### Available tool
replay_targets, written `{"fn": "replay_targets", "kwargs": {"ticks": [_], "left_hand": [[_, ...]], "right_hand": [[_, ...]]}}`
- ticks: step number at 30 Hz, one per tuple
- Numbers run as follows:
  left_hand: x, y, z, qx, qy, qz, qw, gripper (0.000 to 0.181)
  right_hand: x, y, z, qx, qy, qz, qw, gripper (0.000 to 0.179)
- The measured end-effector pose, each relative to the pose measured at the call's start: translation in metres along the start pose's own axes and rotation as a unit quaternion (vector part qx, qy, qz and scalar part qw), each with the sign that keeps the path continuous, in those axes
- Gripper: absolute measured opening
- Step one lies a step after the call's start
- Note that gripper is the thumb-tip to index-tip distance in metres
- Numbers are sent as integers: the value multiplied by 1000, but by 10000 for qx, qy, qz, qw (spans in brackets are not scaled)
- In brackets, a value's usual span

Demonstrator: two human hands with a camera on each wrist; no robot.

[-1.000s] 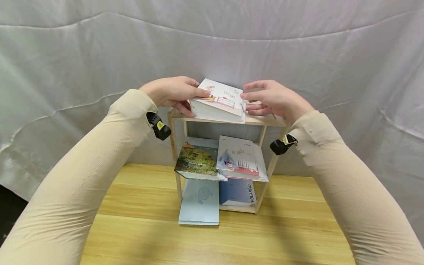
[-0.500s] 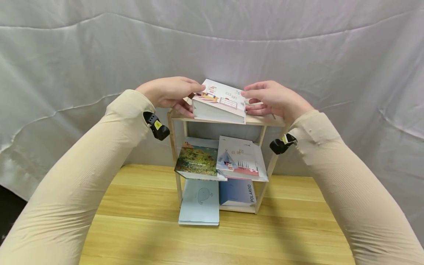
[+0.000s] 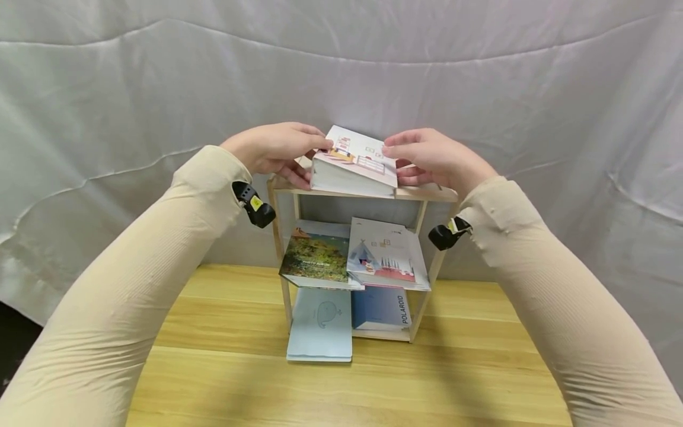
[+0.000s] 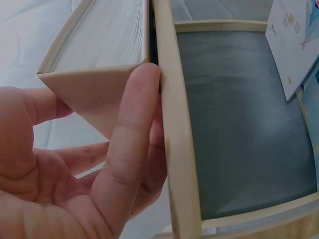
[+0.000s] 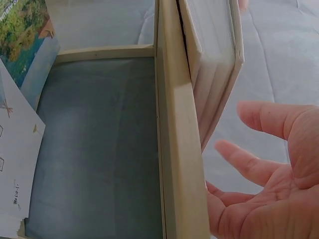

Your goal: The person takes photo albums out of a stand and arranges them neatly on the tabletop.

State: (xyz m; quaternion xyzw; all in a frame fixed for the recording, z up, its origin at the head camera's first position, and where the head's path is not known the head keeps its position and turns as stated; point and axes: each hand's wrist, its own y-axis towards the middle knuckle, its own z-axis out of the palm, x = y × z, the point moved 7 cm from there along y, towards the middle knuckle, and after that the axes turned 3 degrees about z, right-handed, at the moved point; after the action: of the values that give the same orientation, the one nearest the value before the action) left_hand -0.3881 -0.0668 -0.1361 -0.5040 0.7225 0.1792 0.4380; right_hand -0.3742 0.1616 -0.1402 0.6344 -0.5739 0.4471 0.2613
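A thick white photo album (image 3: 354, 159) with a pink-and-yellow drawing lies on the top board of a small wooden rack (image 3: 421, 193). My left hand (image 3: 283, 151) holds its left side, the thumb on the cover's edge and the fingers at the spine. In the left wrist view, a fingertip (image 4: 142, 82) touches the lower corner of that spine. On the album's other side is my right hand (image 3: 434, 157), its fingers spread loosely. The right wrist view shows a gap between the right thumb (image 5: 264, 115) and the album's page side.
The middle shelf bears a green photo album (image 3: 317, 255) and a white album with a tent drawing (image 3: 388, 255). Below are a pale blue whale book (image 3: 320, 326), jutting forward, and a blue Polaroid album (image 3: 380, 308). The rack stands on a wooden table (image 3: 224, 356) before a grey curtain (image 3: 341, 77).
The left thumb has drawn back from over the cover to its left edge. The album has shifted slightly right. My right hand has come slightly left, its fingertips now over the album's right edge.
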Motion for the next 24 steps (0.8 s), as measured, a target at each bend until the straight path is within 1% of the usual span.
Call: {"fn": "replay_targets", "kwargs": {"ticks": [8, 13, 20, 24], "left_hand": [[-6, 0, 2, -86, -206, 103, 9997, 37], [-6, -1, 1, -196, -472, 145, 9986, 38], [-10, -2, 1, -189, -682, 378, 9968, 45], [-11, -5, 0, -315, -717, 457, 9959, 46]], "right_hand": [[-3, -3, -3, 144, 186, -122, 9996, 55], [-4, -3, -2, 188, 363, -147, 9991, 58], [-5, -3, -2, 82, 235, -179, 9995, 61], [-5, -4, -1, 36, 386, -182, 9991, 62]]}}
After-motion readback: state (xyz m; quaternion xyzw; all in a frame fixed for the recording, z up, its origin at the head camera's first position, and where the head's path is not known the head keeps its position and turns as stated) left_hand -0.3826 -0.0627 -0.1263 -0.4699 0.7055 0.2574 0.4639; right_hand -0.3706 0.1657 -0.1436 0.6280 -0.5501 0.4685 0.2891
